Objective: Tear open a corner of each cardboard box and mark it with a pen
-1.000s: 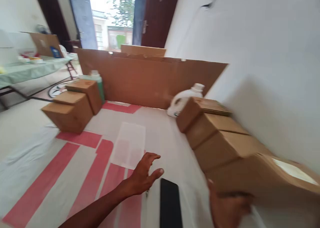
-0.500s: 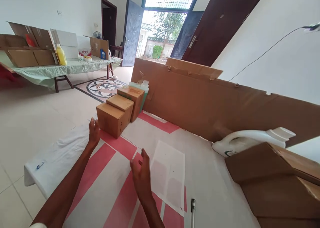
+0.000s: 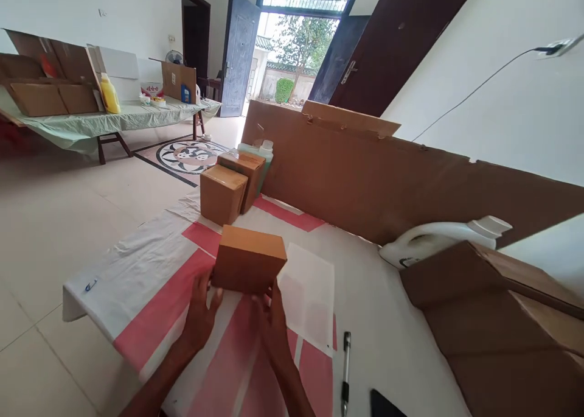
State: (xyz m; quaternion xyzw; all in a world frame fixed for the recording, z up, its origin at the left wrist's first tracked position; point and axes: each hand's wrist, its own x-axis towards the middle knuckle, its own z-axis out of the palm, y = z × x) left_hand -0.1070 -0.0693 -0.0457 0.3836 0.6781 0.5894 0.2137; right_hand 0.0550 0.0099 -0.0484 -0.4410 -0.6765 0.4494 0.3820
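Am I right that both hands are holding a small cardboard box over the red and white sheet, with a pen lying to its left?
Not quite: the head view shows the pen lying to the right of the small cardboard box. The left hand and right hand do hold it over the red and white sheet.

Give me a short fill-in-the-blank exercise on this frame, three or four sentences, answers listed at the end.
1. Both hands, the left hand and the right hand, hold one small cardboard ____.
2. The pen lies to the ____ of the right hand.
3. The white jug lies on its ____ by the cardboard wall.
4. Behind the held box stand ____ more small boxes.

Missing words: box; right; side; two
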